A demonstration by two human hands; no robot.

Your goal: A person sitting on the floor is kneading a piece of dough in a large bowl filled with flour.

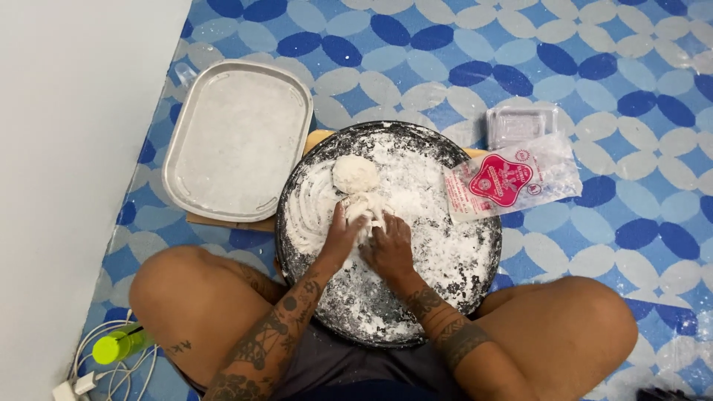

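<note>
White dough point(355, 174), black pan point(483, 275), blue-patterned floor point(609, 89).

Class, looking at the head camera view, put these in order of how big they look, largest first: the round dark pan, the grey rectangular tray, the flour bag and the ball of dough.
1. Round dark pan
2. Grey rectangular tray
3. Flour bag
4. Ball of dough

All lie at about floor level, so nearness hardly changes the ranking.

Bright, even, diffuse light from above, without hard glare. Soft, short shadows under the knees and beneath the round dark pan point(475, 286). Slightly washed out on the white wall point(67, 148) and the floured tray point(236, 141). Sharp at centre; mild wide-angle stretch and softening toward the corners.
</note>
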